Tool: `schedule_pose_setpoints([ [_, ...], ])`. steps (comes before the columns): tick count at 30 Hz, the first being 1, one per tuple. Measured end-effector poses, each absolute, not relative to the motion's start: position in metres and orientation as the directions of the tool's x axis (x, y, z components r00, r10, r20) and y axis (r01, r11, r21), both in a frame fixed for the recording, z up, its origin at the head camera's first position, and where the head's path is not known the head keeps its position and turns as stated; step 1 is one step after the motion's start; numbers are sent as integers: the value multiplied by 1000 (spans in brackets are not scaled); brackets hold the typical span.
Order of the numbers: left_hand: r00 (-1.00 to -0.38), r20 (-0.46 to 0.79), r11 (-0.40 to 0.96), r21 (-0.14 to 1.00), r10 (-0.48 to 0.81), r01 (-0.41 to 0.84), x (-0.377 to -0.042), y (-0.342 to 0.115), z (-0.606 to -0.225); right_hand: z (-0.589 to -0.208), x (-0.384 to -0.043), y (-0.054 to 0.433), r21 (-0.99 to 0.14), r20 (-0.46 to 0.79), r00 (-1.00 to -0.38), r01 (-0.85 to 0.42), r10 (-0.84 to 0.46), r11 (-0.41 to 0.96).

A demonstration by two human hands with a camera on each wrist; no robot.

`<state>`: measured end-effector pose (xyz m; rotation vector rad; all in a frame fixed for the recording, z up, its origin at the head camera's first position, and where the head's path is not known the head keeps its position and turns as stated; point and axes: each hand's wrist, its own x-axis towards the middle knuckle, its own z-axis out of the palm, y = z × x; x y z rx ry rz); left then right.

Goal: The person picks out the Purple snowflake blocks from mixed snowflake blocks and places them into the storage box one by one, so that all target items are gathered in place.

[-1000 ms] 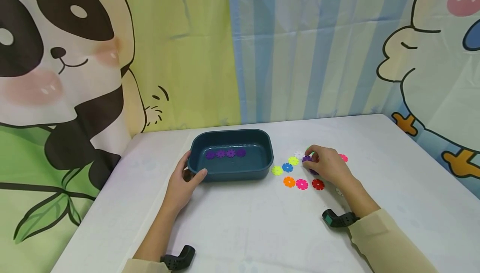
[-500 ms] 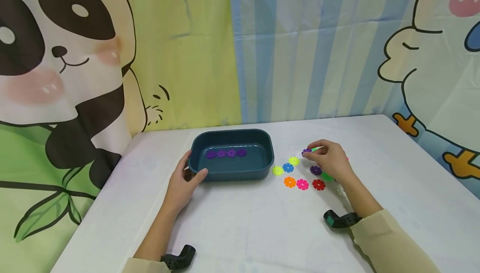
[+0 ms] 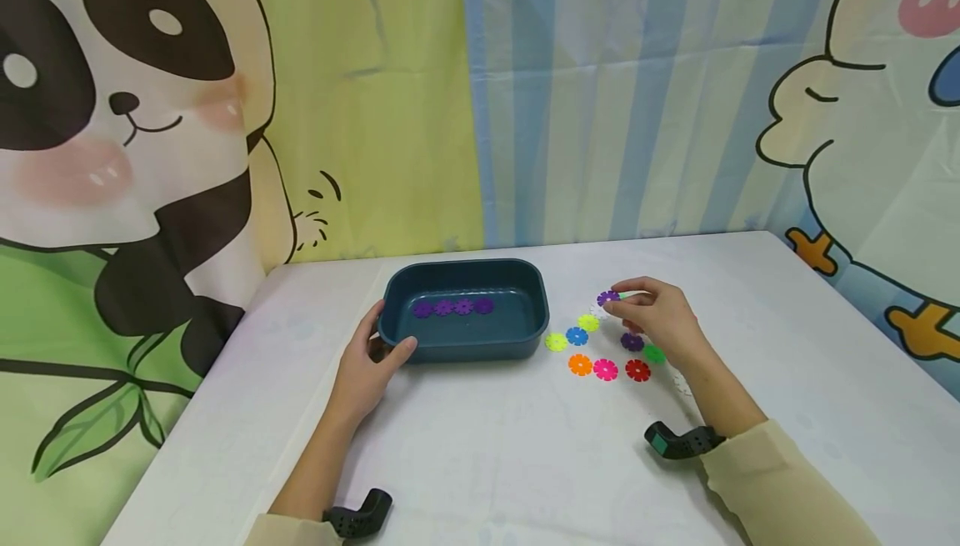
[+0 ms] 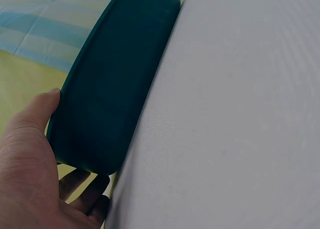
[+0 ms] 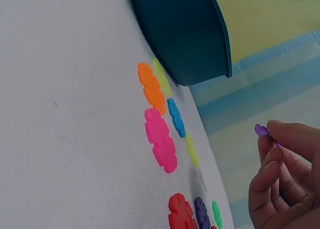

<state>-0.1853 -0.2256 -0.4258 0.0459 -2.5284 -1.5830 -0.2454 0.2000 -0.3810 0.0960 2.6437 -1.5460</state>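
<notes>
My right hand (image 3: 660, 317) pinches a purple snowflake disc (image 3: 608, 299) between thumb and fingertips, over the loose discs. The right wrist view shows this disc (image 5: 261, 131) edge-on, raised off the table. My left hand (image 3: 363, 371) holds the left end of a dark teal plastic basin (image 3: 468, 352), with the thumb at the rim and fingers around the end wall. Several purple discs (image 3: 453, 307) lie in a row on the basin's floor. Below my right hand lies another purple disc (image 3: 632, 342) on the table.
Right of the basin, flat notched discs are spread on the white table (image 3: 480, 454): orange (image 3: 580, 365), pink (image 3: 605, 369), red (image 3: 638, 370), blue (image 3: 577, 336), yellow (image 3: 556, 342), green (image 3: 654, 353) and white. A printed curtain (image 3: 570, 112) hangs behind.
My right hand has lifted the purple disc from among the others and moved it slightly up and left, uncovering a purple and a green disc. My left hand stays on the basin.
</notes>
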Motion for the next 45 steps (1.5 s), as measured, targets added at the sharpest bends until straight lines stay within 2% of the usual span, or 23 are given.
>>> schedule_pose_setpoints([
  [9,-987,116,433,899,-114,56,-185,-225,-425,-377,-246,195,-911,-70,-998,67,7,407],
  [27,-986,114,435,899,-118,52,-185,-226,-425,-367,-244,179,-986,-51,-999,50,-2,159],
  [45,-986,117,438,897,-119,54,-185,-225,-425,-360,-244,152,-985,3,-999,-11,-45,172],
])
